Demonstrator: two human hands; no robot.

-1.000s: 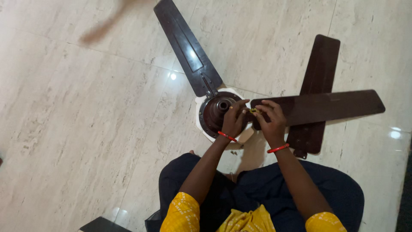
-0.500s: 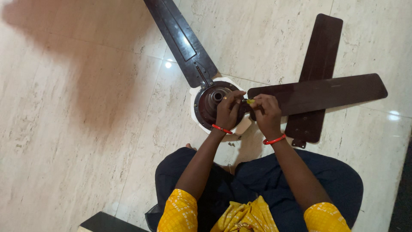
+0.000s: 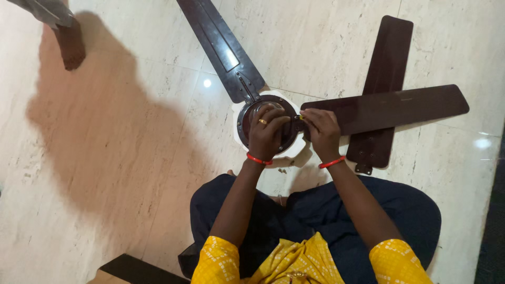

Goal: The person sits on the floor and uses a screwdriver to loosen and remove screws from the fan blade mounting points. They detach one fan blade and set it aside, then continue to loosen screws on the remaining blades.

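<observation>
A dark brown ceiling fan motor hub (image 3: 244, 122) lies on a white base (image 3: 235, 113) on the marble floor in front of my crossed legs. One brown blade (image 3: 221, 48) is fixed to it and points up-left. My left hand (image 3: 265, 132) lies over the hub, its fingers curled on the hub's top. My right hand (image 3: 322, 131) grips the inner end of a second blade (image 3: 400, 108), which reaches right, held against the hub's right edge. A small yellow item (image 3: 301, 118) shows by its fingertips. A third blade (image 3: 388, 73) lies loose under the second.
Small screws (image 3: 282, 170) lie on the floor below the hub. A blurred dark object (image 3: 62, 31) hangs in at the top left over a wide shadow on the floor. A dark flat block (image 3: 129, 267) sits at the bottom left.
My left hand has slid from the hub's right edge onto its top. My right hand stays at the blade's inner end. A dark object and its shadow have come in at the top left.
</observation>
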